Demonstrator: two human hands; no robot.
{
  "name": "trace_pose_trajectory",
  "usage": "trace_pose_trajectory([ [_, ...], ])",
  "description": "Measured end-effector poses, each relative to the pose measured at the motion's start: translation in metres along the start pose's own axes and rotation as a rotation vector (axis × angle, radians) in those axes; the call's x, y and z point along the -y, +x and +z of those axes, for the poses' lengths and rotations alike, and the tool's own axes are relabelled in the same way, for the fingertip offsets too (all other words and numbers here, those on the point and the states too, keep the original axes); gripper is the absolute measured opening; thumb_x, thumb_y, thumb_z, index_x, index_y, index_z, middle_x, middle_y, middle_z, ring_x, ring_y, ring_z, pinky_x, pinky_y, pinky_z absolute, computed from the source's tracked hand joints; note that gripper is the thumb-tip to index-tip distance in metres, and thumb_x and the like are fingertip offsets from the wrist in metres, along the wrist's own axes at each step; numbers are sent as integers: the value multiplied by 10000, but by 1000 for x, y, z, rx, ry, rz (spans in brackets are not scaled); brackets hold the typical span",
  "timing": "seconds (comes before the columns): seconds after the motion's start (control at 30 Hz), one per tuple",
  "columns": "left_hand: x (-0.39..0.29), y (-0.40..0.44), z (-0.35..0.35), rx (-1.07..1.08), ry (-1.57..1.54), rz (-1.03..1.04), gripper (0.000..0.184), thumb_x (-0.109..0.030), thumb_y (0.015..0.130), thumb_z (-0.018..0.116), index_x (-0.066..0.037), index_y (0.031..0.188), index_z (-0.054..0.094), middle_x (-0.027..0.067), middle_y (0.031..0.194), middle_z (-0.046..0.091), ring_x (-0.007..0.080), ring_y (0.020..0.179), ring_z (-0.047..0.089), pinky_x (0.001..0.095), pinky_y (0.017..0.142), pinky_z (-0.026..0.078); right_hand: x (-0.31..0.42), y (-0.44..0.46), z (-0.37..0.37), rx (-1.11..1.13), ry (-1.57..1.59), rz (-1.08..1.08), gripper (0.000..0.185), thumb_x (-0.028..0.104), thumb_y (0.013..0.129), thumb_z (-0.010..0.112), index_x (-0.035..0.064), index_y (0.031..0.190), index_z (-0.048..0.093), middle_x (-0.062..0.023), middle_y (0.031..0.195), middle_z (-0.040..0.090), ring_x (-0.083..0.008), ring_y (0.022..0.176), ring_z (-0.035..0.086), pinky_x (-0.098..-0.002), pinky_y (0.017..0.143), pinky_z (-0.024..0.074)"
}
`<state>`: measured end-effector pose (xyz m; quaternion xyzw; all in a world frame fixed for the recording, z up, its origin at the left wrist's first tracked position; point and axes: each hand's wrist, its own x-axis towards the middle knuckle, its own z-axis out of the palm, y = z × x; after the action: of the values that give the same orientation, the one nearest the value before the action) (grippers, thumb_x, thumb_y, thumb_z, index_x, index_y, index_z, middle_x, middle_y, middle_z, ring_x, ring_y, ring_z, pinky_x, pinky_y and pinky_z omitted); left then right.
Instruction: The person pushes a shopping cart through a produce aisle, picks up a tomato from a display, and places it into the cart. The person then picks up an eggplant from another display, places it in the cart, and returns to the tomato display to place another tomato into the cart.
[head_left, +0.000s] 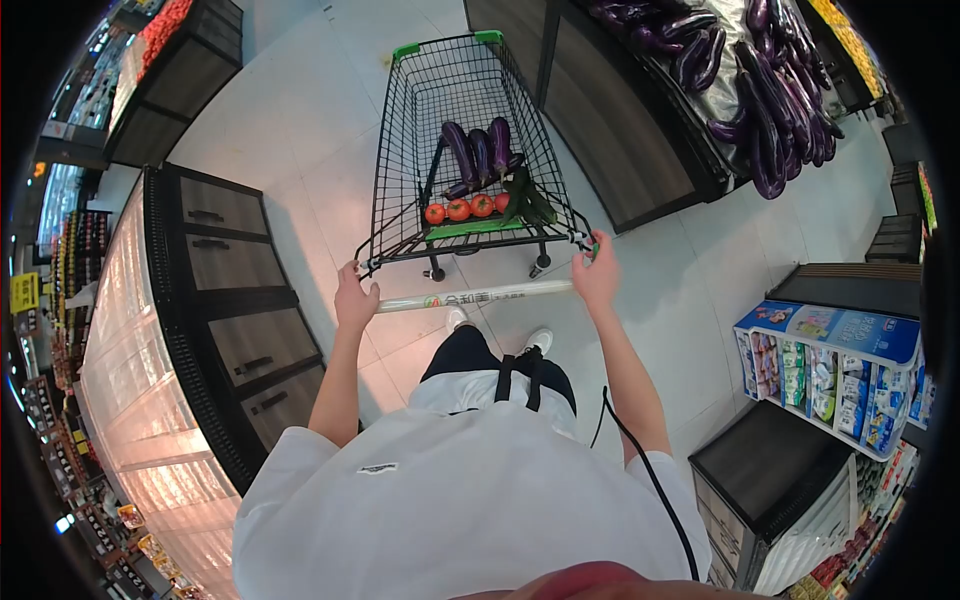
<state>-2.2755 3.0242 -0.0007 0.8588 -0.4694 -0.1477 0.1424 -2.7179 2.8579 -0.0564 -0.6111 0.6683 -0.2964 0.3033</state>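
A wire shopping cart (400, 130) with green corners stands in front of me. My left hand (355, 298) is wrapped round the left end of its pale handle bar (475, 296), and my right hand (597, 270) grips the right end, by the cart's corner. Inside the basket lie several purple eggplants (480, 150). Nearer the handle, several red tomatoes (459, 209) sit in a row, with dark green vegetables (530, 198) to their right.
An eggplant display (770, 120) on a dark stand (625, 130) is at the upper right. Dark drawer cabinets (235, 260) line the left side. A blue-topped rack of packets (830, 370) stands at the right, above a dark cabinet (765, 470). Tiled floor surrounds the cart.
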Motion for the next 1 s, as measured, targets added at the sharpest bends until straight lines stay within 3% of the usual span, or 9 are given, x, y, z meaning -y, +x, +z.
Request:
trace_pose_trajectory([
  [0.13,-40,0,26,-148,-11,-148,353,-207,827,673,-78,1146,594,119,1149,667,291,1036,687,435,866,550,-4,59,-9,-54,-63,-37,428,150,819,664,98,1234,571,-79,1079,709,-266,829,692,-441,781,546],
  [0.27,-59,23,46,-256,-37,-158,277,-222,831,667,-95,1071,611,94,1054,689,287,978,698,445,827,547,-4,115,-6,30,-191,-33,404,152,827,669,105,1216,572,-73,1029,705,-291,959,664,-449,827,535],
  [0.33,-77,45,44,-261,-17,-226,272,-215,829,671,-91,1067,621,90,1031,704,277,967,706,429,831,550,3,145,1,56,-257,-59,400,164,830,672,106,1215,583,-83,1031,685,-303,1083,617,-459,875,521],
  [0.43,-80,82,49,-315,-28,-258,262,-208,833,665,-93,1058,595,109,961,713,301,901,709,440,806,552,7,183,19,100,-296,-42,383,205,837,674,91,1196,603,-101,1085,675,-317,1093,615,-468,892,519],
  [0.5,-80,120,36,-218,46,-397,302,-210,840,653,-98,1095,538,145,913,706,342,863,700,479,767,546,18,207,36,169,-451,-58,404,278,834,685,74,1177,619,-116,1138,662,-337,1109,623,-471,906,521],
  [0.6,-76,174,25,-205,-6,-450,343,-219,849,644,-104,1132,488,171,866,695,372,837,693,516,736,533,48,241,54,223,-471,-36,426,321,819,691,66,1154,620,-133,1080,695,-360,1062,661,-476,895,530],
  [0.67,-74,213,35,-222,9,-460,355,-226,851,646,-103,1142,484,170,864,695,377,843,692,520,740,532,60,267,61,338,-434,90,360,305,811,690,56,1065,630,-197,999,720,-392,994,690,-491,871,536],
  [0.77,-58,259,25,-204,25,-454,371,-244,853,651,-106,1153,481,174,859,696,385,854,693,522,752,534,68,299,100,312,-458,33,359,305,812,680,70,1073,607,-173,908,736,-395,937,703,-496,840,546],
  [1.0,-34,380,21,-250,-90,-375,365,-274,850,650,-125,1147,499,154,832,701,378,814,693,512,732,533,118,383,162,276,-486,84,373,357,814,683,81,1058,624,-209,954,731,-404,965,699,-498,865,536],
])
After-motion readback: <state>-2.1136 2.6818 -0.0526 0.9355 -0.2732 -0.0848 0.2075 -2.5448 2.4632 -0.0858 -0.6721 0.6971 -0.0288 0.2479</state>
